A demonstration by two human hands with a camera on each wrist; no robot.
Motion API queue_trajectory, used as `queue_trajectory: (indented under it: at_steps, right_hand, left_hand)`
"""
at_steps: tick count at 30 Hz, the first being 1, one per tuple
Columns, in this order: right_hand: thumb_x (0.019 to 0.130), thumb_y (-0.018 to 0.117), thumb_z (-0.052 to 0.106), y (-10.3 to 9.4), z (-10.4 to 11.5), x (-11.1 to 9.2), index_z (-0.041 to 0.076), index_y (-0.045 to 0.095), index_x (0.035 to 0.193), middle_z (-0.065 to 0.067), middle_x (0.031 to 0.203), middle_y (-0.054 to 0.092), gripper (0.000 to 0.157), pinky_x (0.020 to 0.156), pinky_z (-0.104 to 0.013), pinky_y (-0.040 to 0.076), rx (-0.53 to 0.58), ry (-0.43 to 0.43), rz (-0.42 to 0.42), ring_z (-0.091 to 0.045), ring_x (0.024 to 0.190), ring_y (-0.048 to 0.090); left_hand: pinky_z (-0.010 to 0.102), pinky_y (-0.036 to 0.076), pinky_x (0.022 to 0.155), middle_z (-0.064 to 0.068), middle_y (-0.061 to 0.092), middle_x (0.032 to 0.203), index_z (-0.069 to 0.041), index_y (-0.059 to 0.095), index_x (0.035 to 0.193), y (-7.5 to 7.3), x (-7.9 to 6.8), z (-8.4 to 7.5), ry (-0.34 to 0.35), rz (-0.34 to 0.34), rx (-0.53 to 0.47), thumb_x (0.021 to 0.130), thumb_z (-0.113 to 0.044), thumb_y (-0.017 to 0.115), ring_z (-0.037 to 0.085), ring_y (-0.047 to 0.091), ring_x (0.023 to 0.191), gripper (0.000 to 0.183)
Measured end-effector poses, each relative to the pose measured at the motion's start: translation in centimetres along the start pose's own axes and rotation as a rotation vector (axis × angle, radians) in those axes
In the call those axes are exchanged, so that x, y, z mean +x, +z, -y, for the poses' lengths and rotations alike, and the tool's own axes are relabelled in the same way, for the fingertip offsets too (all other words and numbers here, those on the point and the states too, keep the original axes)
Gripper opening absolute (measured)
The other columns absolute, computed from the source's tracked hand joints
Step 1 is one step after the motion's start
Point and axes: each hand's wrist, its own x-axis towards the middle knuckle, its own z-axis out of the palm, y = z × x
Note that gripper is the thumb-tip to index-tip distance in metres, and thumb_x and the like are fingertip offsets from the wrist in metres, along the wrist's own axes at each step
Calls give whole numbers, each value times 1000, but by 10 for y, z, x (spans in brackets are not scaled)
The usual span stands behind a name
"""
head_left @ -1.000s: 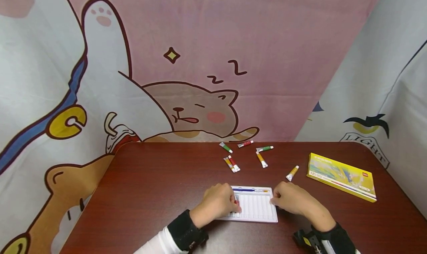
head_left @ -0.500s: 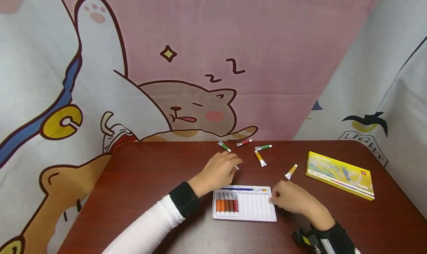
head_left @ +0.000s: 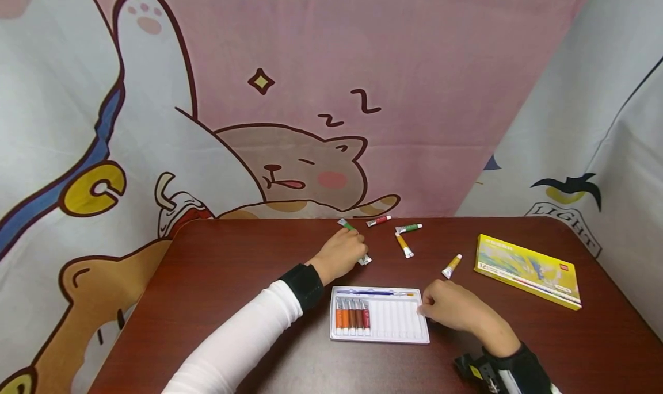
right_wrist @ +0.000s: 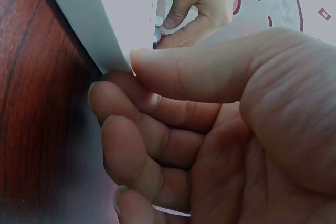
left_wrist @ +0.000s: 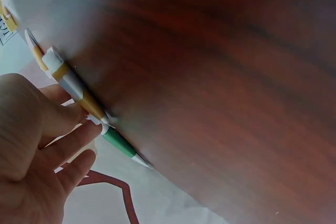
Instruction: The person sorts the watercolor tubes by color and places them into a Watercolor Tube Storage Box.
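Note:
My left hand point(head_left: 339, 256) reaches across the table, thumb and fingertips pinching at a pair of small paint tubes point(head_left: 365, 260) that it mostly covers. In the left wrist view an ochre paint tube point(left_wrist: 81, 95) lies right at those fingertips, with a green paint tube point(left_wrist: 119, 142) beyond it. A white plastic tray point(head_left: 396, 319) lies near the front. Several orange, brown and red tubes point(head_left: 352, 318) fill its left slots, and a blue-handled paintbrush point(head_left: 370, 293) lies along its top. My right hand point(head_left: 456, 310) grips the tray's right edge between thumb and curled fingers.
Farther back lie a red paint tube point(head_left: 378, 221), another green tube point(head_left: 409, 228) and a yellow tube point(head_left: 404, 245). A second yellow tube point(head_left: 452, 266) is just behind my right hand. A yellow box point(head_left: 528, 272) lies at the right, and a printed cloth point(head_left: 414, 95) hangs behind the table.
My left hand has left the tray's slots, where a red tube now lies, and moved back to the paired tubes, its fingers closing in there. The right hand stays on the tray's edge.

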Motion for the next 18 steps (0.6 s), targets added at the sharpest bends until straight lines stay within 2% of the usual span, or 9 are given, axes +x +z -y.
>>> queue_trajectory:
  at_steps: [4, 9, 14, 18]
  right_hand:
    - [82, 70, 18, 0, 0, 0, 18, 58, 58, 5, 50, 47, 26, 45, -27, 30, 3, 6, 6, -11, 46, 41]
    - [81, 70, 18, 0, 0, 0, 18, 58, 58, 6, 50, 46, 27, 44, -27, 30, 1, -1, 1, -10, 46, 40]
    - [81, 70, 18, 0, 0, 0, 17, 57, 58, 5, 49, 46, 27, 44, -27, 30, 1, 0, 0, -11, 46, 40]
    - [81, 71, 19, 0, -1, 0, 17, 57, 57, 5, 49, 46, 28, 44, -27, 29, 1, 0, 3, -11, 46, 40]
  left_hand:
    - [30, 43, 77, -4, 64, 84, -24, 72, 82, 1, 2, 1, -5, 2, 2, 79, -14, 71, 16, 54, 83, 10]
    - [32, 46, 77, -2, 62, 88, -18, 71, 90, 2, 3, 1, -14, 32, -55, 81, -14, 71, 16, 54, 85, 10]
    - [33, 48, 77, 0, 63, 87, -11, 62, 96, 3, 5, 2, -89, 36, -224, 79, -10, 71, 17, 54, 86, 19]
    - [34, 48, 79, 1, 66, 89, -8, 65, 99, -2, 3, 4, -183, -19, -392, 77, -8, 70, 16, 54, 86, 23]
